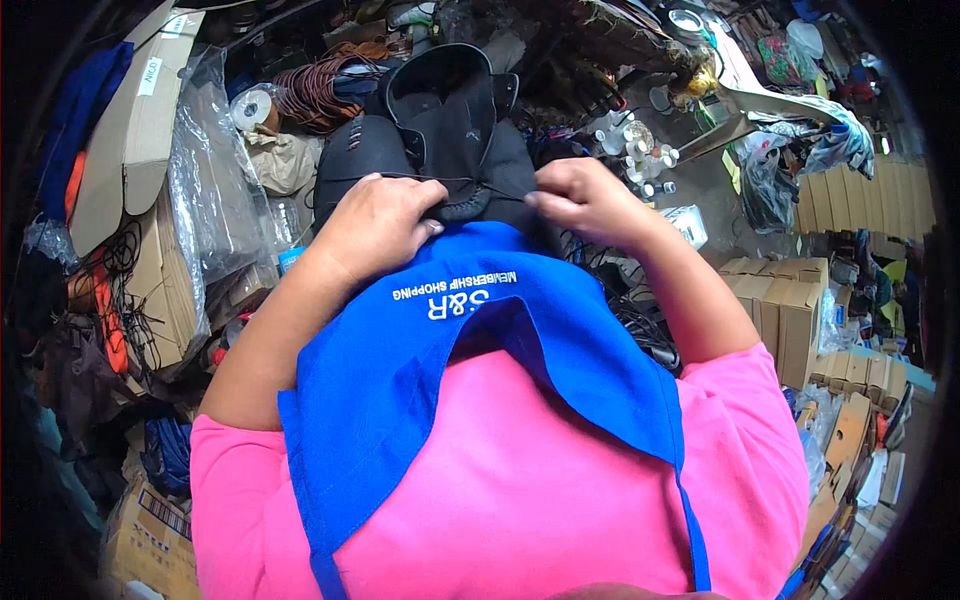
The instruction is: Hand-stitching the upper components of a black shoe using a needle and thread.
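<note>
A black boot (460,140) rests across my lap, its toe toward me and its wide collar pointing away. A thin dark thread (487,184) runs across the toe between my hands. My left hand (388,215) lies against the boot's left side near the toe, its fingers bent and closed; what its fingertips hold is hidden. To the right of the toe, apart from the boot, my right hand (585,200) is curled into a fist with the thread leading to it. A blue apron (400,360) covers my front below the boot.
On the left are flattened cardboard (150,110), clear plastic sheeting (210,180), a white spool (254,107) and coiled brown cord (325,85). Several small bottles (635,150) stand right of the boot. Cardboard stacks (780,300) and a plastic bag (768,185) lie farther right.
</note>
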Demonstrator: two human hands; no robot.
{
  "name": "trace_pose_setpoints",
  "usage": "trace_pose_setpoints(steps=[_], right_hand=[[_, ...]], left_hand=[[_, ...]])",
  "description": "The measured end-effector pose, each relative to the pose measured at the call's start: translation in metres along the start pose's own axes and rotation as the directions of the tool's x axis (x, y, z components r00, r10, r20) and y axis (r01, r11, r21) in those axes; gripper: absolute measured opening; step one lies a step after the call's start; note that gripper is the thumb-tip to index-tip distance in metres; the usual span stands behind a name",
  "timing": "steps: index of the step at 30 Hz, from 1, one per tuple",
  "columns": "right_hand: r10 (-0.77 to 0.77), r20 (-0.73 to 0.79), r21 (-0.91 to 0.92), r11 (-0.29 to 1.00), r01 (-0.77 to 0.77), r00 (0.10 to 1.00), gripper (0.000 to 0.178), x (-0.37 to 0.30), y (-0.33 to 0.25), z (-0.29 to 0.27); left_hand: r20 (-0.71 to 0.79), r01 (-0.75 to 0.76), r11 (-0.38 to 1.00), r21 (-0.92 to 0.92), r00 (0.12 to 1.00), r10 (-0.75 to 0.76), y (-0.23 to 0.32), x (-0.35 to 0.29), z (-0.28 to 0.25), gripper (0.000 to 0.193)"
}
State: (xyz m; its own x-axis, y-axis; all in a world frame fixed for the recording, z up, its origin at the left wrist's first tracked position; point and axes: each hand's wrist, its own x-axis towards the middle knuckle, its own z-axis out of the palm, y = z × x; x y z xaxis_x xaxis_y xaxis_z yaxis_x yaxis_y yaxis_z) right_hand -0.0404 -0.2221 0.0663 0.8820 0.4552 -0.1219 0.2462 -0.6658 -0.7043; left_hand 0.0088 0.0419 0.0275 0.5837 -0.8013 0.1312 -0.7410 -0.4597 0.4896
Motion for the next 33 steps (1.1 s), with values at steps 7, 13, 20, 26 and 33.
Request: trace_pose_setpoints(steps=[7,13,20,26,33], right_hand=[[-0.014,-0.24,0.007,1.0,0.016,0.971,0.016,-0.003,-0.003,0.001],[0.007,-0.138,-0.209,0.977,-0.037,0.99,0.027,0.008,-0.005,0.005],[0.025,-0.104,-0.271,0.961,-0.053,0.994,0.025,0.014,-0.014,0.003],[0.018,-0.132,-0.468,0.88,-0.078,0.991,0.017,0.021,-0.031,0.009],[-0.043,-0.068,-0.54,0.842,0.0,0.997,0.01,0.034,-0.017,0.013]], left_hand=[[-0.118,-0.007,0.937,-0.35,0.992,-0.037,-0.022,0.046,-0.017,0.029],[-0.121,-0.091,0.964,-0.249,0.991,0.062,-0.034,0.071,-0.001,0.028],[-0.076,-0.093,0.963,-0.253,0.994,0.076,-0.032,0.076,-0.004,0.025],[0.008,-0.083,0.958,-0.276,0.996,0.089,-0.036,0.078,-0.005,0.03],[0.005,-0.114,0.961,-0.253,0.993,0.119,-0.037,0.071,-0.007,0.042]])
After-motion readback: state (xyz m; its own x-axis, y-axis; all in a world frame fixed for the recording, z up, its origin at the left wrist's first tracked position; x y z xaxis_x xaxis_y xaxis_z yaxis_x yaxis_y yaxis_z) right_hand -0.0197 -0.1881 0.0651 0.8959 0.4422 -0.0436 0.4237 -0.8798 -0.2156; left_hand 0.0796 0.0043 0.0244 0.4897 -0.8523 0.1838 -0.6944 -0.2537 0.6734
